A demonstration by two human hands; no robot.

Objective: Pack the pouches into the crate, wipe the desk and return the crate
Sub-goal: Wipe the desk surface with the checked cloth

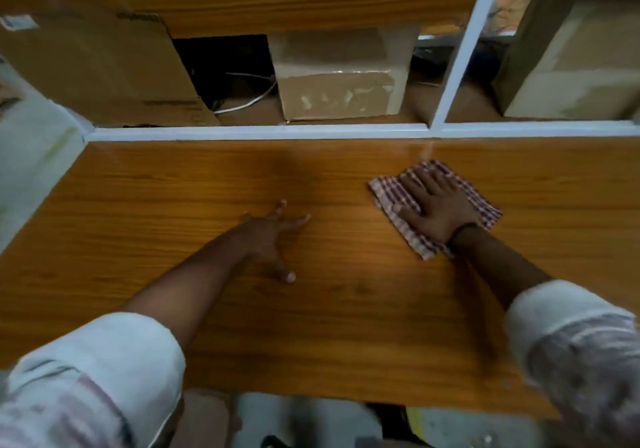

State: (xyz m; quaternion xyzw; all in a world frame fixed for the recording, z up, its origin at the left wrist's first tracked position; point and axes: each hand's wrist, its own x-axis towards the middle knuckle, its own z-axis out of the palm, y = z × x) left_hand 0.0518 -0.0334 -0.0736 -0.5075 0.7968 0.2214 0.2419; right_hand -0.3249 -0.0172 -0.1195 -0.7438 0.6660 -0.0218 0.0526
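A checked red-and-white cloth (391, 198) lies flat on the wooden desk (173, 222), right of centre and near the back edge. My right hand (436, 205) presses on it with straight fingers. Spread fingers of my left hand (273, 236) rest on the bare desk near the middle. No crate or pouches are in view.
A white frame (263, 132) borders the desk's back edge, with a white post (460, 53) rising at the right. Behind it stand cardboard boxes: a large one (90, 67) at left, a taped one (339, 77) in the middle, another (571, 56) at right. A white cable (249, 101) lies between them.
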